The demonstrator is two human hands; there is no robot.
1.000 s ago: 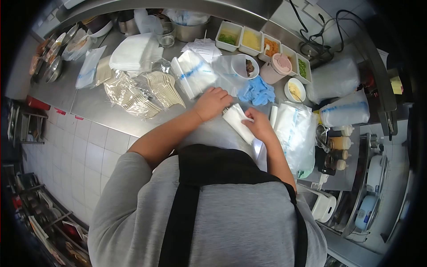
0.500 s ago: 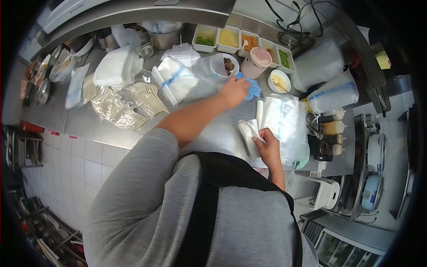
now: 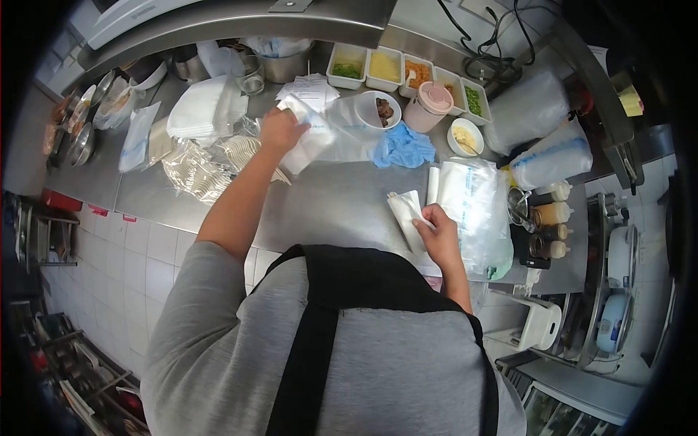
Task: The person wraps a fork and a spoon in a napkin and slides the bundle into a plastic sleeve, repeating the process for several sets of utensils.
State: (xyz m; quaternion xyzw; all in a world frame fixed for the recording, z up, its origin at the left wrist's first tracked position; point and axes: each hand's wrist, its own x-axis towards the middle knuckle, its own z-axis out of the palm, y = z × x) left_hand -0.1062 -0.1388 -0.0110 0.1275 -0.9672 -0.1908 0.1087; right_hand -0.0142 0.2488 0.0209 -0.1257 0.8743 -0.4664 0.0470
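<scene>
My left hand (image 3: 282, 131) grips the upper end of a white plastic bag packet (image 3: 311, 142) with blue print, its fingers closed at the edge. A clear bag (image 3: 345, 131) lies alongside, stretching toward a white bowl (image 3: 395, 115) of dark brown food. My right hand (image 3: 438, 229) pinches a white paper-wrapped bundle (image 3: 408, 218) with thin stick ends showing at its top; the wrapping hides the rest. Right beside it lies a stack of clear printed plastic bags (image 3: 465, 207). A crumpled blue cloth or glove (image 3: 405, 145) rests between the two hands, below the bowl.
White containers of chopped food (image 3: 384, 69) line the back, near a pink lidded jar (image 3: 429, 105) and a small bowl (image 3: 464, 136). Wrapped wooden cutlery (image 3: 200, 171) and white folded sheets (image 3: 203, 109) lie left. Sauce bottles (image 3: 552, 213) stand at the right edge.
My left hand has left the blue cloth, moved left and taken hold of the white bag packet. The blue cloth now lies uncovered. My right hand still holds the wrapped bundle.
</scene>
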